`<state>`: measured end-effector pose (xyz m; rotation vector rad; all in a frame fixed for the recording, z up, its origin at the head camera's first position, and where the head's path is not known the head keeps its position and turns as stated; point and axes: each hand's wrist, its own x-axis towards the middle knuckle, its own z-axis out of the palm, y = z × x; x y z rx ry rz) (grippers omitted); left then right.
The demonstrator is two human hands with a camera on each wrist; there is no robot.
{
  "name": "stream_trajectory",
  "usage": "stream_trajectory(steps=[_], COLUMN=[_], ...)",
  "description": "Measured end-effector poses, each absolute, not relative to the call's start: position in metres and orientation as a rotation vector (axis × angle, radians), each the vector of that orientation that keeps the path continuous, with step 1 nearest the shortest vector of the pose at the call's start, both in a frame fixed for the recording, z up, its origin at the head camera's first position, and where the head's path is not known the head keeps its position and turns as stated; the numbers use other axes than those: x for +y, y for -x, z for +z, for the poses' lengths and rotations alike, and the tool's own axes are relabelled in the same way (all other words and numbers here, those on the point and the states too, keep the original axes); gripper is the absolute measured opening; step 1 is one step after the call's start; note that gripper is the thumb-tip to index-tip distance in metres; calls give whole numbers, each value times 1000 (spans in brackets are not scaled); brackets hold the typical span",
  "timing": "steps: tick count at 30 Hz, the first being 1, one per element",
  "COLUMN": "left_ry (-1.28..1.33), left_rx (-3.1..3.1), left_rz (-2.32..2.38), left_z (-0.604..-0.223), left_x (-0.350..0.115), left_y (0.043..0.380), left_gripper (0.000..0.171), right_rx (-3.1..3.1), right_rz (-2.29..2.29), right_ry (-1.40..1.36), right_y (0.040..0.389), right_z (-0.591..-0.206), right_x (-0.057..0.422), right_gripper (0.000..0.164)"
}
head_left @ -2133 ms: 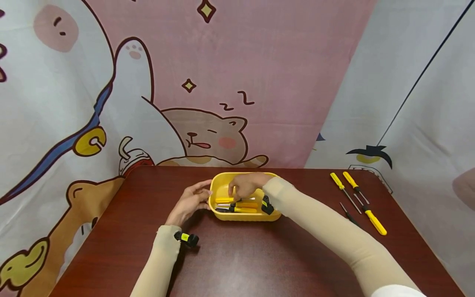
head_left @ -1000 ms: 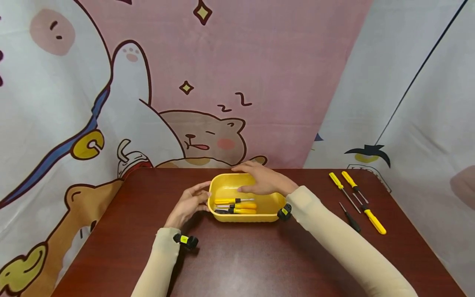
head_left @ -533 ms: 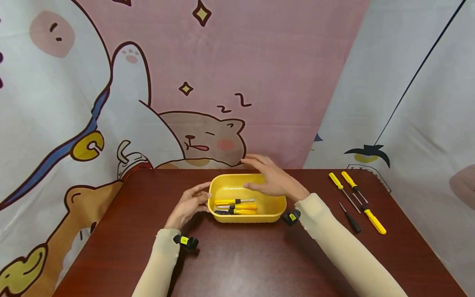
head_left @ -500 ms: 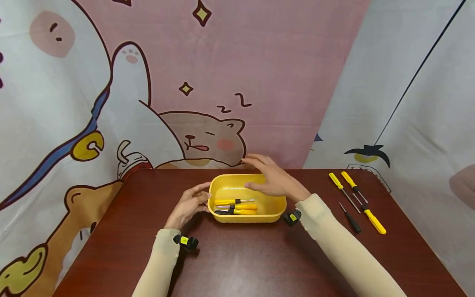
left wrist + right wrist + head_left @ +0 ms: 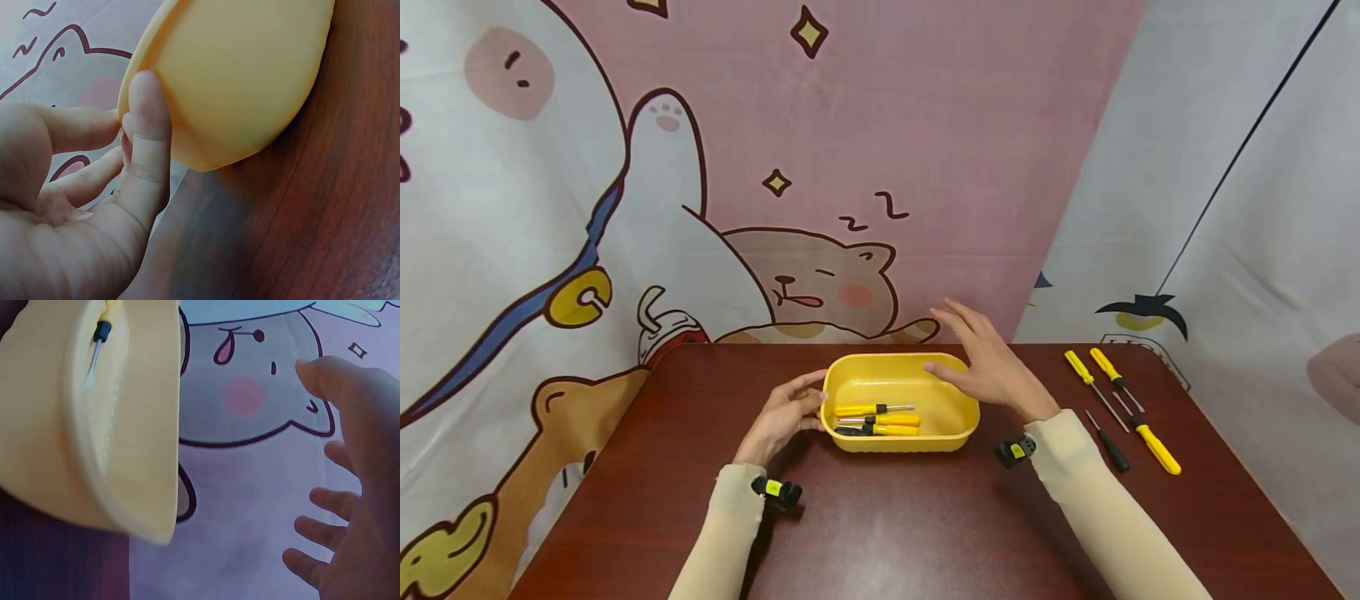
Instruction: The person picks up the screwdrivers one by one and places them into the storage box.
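A yellow plastic bin [image 5: 940, 421] stands on the table with three yellow-handled screwdrivers [image 5: 872, 409] lying along its near left side. At the bin's left end, my left hand [image 5: 778, 421] holds the rim. The left wrist view shows one finger [image 5: 149, 119] along the outer wall under the lip, another at the rim's edge. My right hand [image 5: 992, 362] hovers at the bin's right end, thumb over the rim and fingers spread, holding nothing. In the right wrist view its fingers [image 5: 328, 531] are apart from the bin [image 5: 144, 456], where one screwdriver's shaft [image 5: 94, 365] shows.
To the right on the dark red-brown table [image 5: 880, 525] lie several more screwdrivers: two yellow ones [image 5: 1078, 367] at the back, a black-handled one [image 5: 1112, 452] and a larger yellow one [image 5: 1159, 450]. A cartoon-printed cloth [image 5: 985, 167] hangs behind the table.
My right hand has lifted out of the bin from above the screwdrivers, spread its fingers and moved right. The left hand stays at the bin's left end.
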<state>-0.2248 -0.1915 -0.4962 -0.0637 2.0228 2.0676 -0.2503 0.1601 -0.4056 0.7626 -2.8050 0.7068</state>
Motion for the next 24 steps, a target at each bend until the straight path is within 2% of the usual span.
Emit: stream_trajectory(steps=[15,24], left_ry=[54,82], left_rx=[2036,2021], left_rz=[2060,2067], left_z=[-498,-497], left_x=[-191,-191], left_y=[225,225], left_gripper=[50,49], right_rx=[-2802,-2776], right_rz=[564,487], right_ry=[-422,-351], right_y=[242,234], right_z=[-417,-423], right_x=[207,232], right_gripper=[95,94])
